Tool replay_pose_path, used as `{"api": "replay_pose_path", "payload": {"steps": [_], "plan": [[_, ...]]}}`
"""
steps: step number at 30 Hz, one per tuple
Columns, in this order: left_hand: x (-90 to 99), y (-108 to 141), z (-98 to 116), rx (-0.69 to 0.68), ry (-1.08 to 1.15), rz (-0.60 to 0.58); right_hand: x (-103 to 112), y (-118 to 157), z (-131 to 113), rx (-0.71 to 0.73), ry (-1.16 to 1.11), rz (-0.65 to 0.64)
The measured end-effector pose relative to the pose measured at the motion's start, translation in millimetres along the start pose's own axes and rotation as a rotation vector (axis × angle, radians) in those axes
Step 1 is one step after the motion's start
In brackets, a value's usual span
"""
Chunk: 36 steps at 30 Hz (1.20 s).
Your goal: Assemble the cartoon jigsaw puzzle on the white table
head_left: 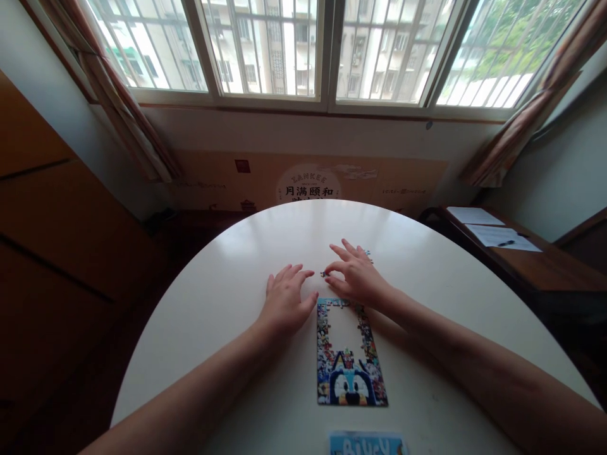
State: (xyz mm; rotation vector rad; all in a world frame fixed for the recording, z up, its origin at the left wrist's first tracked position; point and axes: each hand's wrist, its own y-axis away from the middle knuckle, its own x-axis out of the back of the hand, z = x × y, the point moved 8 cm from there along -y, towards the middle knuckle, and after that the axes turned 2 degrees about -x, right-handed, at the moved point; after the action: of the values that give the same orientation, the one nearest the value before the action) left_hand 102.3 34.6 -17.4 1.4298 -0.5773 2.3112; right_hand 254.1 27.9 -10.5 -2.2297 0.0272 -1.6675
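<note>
A partly assembled jigsaw puzzle (351,387) lies on the white round table (213,385), with a bare gap in its middle and upper part and a blue dog face at its near end. Above its far edge, my right hand (355,272) pinches a small dark puzzle piece (324,274) between thumb and index finger, the other fingers spread. My left hand (288,297) rests left of the puzzle's far corner, fingers apart and holding nothing. A few light blue pieces (368,254) show just behind my right hand, partly hidden by it.
A blue box (367,443) with lettering is cut off at the bottom edge, nearer than the puzzle. Beyond the table's right side stands a brown desk (564,262) with papers (500,237) and a dark pen. Windows and a printed cardboard panel (208,170) are behind the table.
</note>
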Motion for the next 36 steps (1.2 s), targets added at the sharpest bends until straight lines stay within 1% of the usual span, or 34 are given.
{"api": "replay_pose_path", "payload": {"steps": [4, 10, 18, 24, 28, 29, 31, 33, 34, 36], "plan": [[-3.4, -1.8, 1.4, 0.035, 0.020, 0.005, 0.6, -2.7, 1.4, -0.025, -0.036, -0.043], [-1.1, -3.3, 1.0, 0.042, 0.053, 0.031, -4.0, -5.0, 7.3, -0.082, -0.084, -0.110], [1.0, -2.9, 1.1, 0.015, 0.086, 0.064, -6.7, -2.9, -7.8, -0.038, -0.056, -0.217], [1.0, -1.9, 0.6, 0.001, 0.096, 0.082, -4.9, 2.6, -3.1, -0.053, -0.112, -0.235], [-0.7, -1.6, 1.8, -0.001, 0.075, 0.067, -5.8, 6.7, 2.7, -0.060, -0.167, -0.229], [-1.1, -1.7, 2.2, -0.004, 0.073, 0.065, -3.4, 7.1, 3.4, -0.058, -0.193, -0.213], [-2.1, -2.0, 3.2, -0.014, 0.071, 0.068, 8.1, 6.9, 2.6, -0.031, -0.282, -0.153], [-3.7, -2.1, 4.7, -0.031, 0.064, 0.072, 29.0, 6.8, -1.0, 0.032, -0.419, -0.062], [-4.9, -2.1, 6.1, -0.046, 0.059, 0.069, 37.7, 7.2, -2.0, 0.048, -0.461, -0.056], [-4.8, -1.9, 9.9, -0.086, 0.042, 0.089, 53.8, 9.2, 0.2, 0.017, -0.520, -0.057]]}}
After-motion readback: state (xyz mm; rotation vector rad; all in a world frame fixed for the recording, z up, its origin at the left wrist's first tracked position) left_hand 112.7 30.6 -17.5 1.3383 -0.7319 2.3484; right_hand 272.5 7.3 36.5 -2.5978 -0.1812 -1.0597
